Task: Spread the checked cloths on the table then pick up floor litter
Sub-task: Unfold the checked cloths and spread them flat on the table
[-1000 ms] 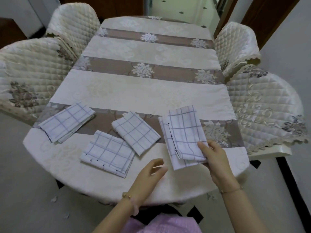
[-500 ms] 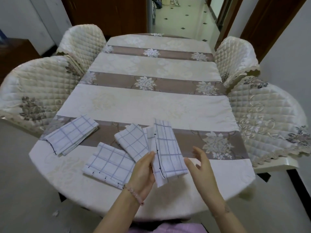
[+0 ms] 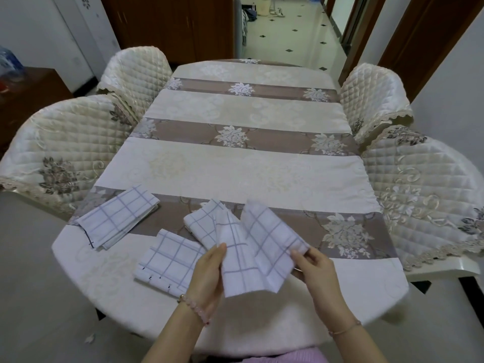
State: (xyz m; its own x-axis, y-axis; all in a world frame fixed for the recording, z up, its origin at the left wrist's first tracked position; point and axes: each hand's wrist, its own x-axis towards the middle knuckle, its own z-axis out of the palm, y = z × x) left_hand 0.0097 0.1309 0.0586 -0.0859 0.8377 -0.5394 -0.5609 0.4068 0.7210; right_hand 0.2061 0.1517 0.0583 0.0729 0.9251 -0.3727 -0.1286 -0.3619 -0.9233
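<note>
A white checked cloth (image 3: 258,247) with blue lines is lifted just above the table's near end, partly unfolded. My left hand (image 3: 209,273) grips its left edge and my right hand (image 3: 317,268) pinches its right corner. Three more folded checked cloths lie on the table (image 3: 235,166): one at the left (image 3: 117,217), one near the front (image 3: 170,258), and one (image 3: 204,224) partly hidden behind the held cloth. A small white scrap of litter (image 3: 90,337) lies on the floor at the lower left.
The long table wears a cream and mauve striped floral tablecloth. Quilted cream chairs stand close on both sides: two on the left (image 3: 60,150), two on the right (image 3: 424,184). A dark cabinet (image 3: 26,93) stands far left. An open tiled hallway (image 3: 288,30) lies beyond.
The cloth was lifted off the table's right side and brought to the middle. My left hand took its left edge, my right hand took its right corner, and it has begun opening.
</note>
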